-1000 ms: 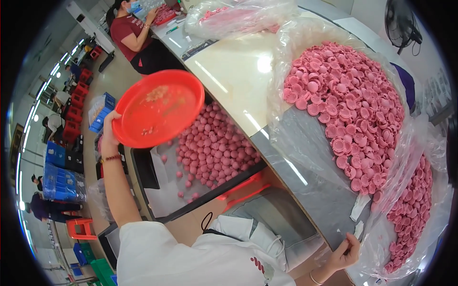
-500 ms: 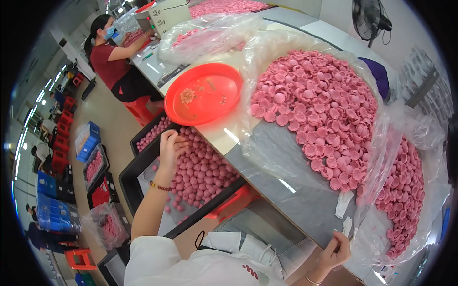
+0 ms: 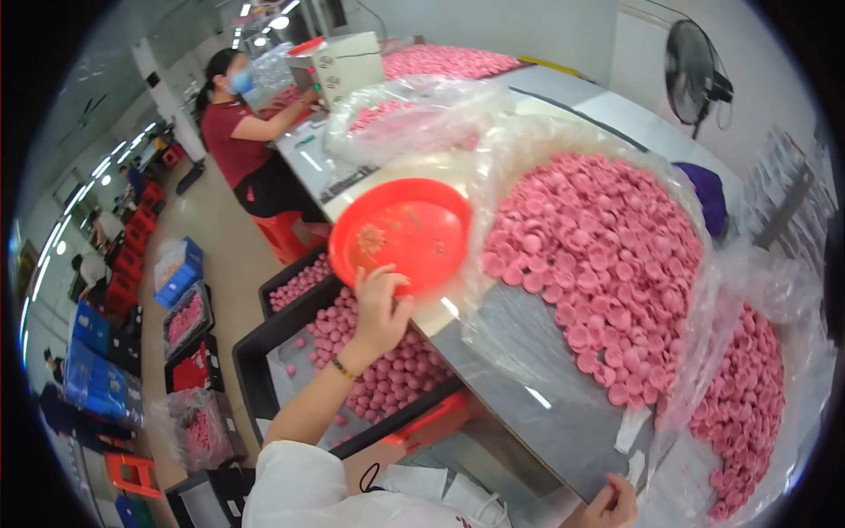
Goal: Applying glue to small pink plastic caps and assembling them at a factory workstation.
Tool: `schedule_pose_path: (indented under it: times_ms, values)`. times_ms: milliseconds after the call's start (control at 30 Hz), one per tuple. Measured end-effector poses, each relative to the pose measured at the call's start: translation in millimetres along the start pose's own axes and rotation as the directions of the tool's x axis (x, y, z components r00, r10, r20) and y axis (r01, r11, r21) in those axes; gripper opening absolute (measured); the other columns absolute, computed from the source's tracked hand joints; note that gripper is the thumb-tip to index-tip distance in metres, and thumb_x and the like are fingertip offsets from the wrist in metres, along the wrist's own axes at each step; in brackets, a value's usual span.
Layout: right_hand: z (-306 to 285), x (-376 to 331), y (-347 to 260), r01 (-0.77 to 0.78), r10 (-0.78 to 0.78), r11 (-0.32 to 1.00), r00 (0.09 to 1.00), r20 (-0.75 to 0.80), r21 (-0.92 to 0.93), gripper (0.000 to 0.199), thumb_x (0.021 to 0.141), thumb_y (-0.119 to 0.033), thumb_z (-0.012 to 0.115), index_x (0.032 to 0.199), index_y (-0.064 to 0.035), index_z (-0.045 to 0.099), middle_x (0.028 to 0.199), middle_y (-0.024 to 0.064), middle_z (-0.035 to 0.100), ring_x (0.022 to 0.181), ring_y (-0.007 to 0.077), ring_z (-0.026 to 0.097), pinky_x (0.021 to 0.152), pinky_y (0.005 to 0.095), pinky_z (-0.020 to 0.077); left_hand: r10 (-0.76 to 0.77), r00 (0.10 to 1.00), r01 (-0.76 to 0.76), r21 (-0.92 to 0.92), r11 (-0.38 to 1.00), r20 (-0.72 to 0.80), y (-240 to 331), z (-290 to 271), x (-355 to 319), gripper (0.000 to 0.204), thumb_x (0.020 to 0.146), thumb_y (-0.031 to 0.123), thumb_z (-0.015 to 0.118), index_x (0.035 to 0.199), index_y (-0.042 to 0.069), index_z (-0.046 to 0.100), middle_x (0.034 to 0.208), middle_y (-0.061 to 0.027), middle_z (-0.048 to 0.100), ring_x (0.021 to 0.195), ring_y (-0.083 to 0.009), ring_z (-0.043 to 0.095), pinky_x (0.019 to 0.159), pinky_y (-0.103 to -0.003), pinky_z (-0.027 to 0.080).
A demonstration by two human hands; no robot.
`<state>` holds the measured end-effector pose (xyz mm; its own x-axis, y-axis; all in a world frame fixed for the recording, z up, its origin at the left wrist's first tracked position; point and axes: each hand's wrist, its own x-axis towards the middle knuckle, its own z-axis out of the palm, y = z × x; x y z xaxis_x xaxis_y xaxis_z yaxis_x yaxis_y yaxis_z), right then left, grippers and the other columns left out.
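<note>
My left hand [image 3: 382,310] is at the near rim of a round red plastic tray [image 3: 440,231], its fingers apart and slightly bent, with nothing seen in them. A small pale heap and some bits lie in the tray. Beneath this hand, a black crate [image 3: 257,363] holds many pink balls [image 3: 387,387]. Down at the table's front edge, my right hand [image 3: 613,503] is closed with its fingers curled; what they hold, if anything, is hidden. White paper strips [image 3: 632,429] lie just beyond it, beside a large pile of pink half-shells [image 3: 607,255] on clear plastic.
A second pile of pink half-shells [image 3: 748,405] lies at the right in plastic film. Across the table, a person [image 3: 242,145] in a red shirt works beside a beige machine [image 3: 348,66]. A black fan [image 3: 695,75] stands far right. Crates [image 3: 187,317] line the floor at left.
My left hand has moved from above the ball crate to the red tray's rim, its fingers spreading. My right hand has drawn back toward the lower edge. The whole view has shifted.
</note>
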<state>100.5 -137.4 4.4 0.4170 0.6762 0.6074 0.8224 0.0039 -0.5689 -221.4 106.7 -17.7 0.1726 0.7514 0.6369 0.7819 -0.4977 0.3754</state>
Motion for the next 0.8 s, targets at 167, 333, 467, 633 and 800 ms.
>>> schedule_pose_path:
  times_ms: [167, 333, 467, 633, 800]
  values:
    - [-9.5, -2.9, 1.9, 0.015, -0.015, 0.999, 1.000, 0.020, -0.041, 0.012, 0.073, -0.001, 0.049, 0.072, -0.0006, 0.061, 0.059, 0.0119, 0.055, 0.047, 0.0234, 0.050, 0.045, 0.0297, 0.0405, -0.019, 0.999, 0.021, -0.067, 0.998, 0.041, 2.5, -9.5, -3.5, 0.019, 0.072, 0.011, 0.050, 0.090, 0.005, 0.050, 0.096, -0.0096, 0.053, 0.110, -0.0294, 0.041, 0.100, -0.050, 0.007]
    - [-13.4, -3.1, 5.1, -0.048, 0.054, 0.996, 0.996, 0.073, -0.073, 0.012, 0.071, 0.000, 0.049, 0.072, -0.0012, 0.061, 0.060, 0.0117, 0.056, 0.048, 0.0247, 0.051, 0.046, 0.0303, 0.0408, 0.049, 0.999, -0.049, -0.007, 0.999, 0.017, 30.4, -11.2, 16.6, 0.036, 0.070, 0.011, 0.053, 0.105, 0.004, 0.046, 0.112, -0.0142, 0.046, 0.114, -0.0351, 0.035, 0.100, -0.050, 0.005]
    - [-0.6, 5.0, 16.4, 0.019, -0.015, 0.997, 0.998, 0.056, -0.075, 0.013, 0.059, 0.005, 0.049, 0.065, -0.0029, 0.058, 0.045, 0.0035, 0.038, 0.037, 0.0159, 0.033, 0.036, 0.0274, 0.0214, 0.217, 0.973, -0.228, -0.213, 0.950, -0.075, 56.0, 0.6, 67.8, 0.041, 0.071, 0.009, 0.052, 0.109, -0.001, 0.042, 0.114, -0.0159, 0.045, 0.115, -0.0340, 0.034, 0.100, -0.047, 0.012]
    - [2.6, -6.5, 21.4, -0.075, 0.075, 0.997, 0.997, 0.024, -0.015, 0.015, 0.057, 0.005, 0.050, 0.063, -0.0044, 0.059, 0.042, 0.0026, 0.032, 0.036, 0.0160, 0.032, 0.036, 0.0286, 0.0211, 0.253, 0.966, -0.241, -0.186, 0.953, 0.047, 77.8, 75.2, 156.6, 0.057, 0.074, 0.023, 0.056, 0.119, -0.002, 0.032, 0.125, -0.0221, 0.031, 0.117, -0.0367, 0.029, 0.099, -0.044, 0.020]
    - [-1.4, -8.5, 21.9, -0.019, 0.019, 0.999, 1.000, -0.024, -0.026, 0.016, 0.056, 0.006, 0.049, 0.063, -0.0043, 0.059, 0.042, 0.0016, 0.030, 0.036, 0.0156, 0.030, 0.036, 0.0280, 0.0206, -0.140, 0.963, 0.083, 0.239, 0.967, 0.231, 34.4, 118.4, 219.3, 0.061, 0.073, 0.026, 0.056, 0.121, -0.002, 0.030, 0.109, -0.0284, 0.042, 0.107, -0.0356, 0.041, 0.088, -0.040, 0.034]
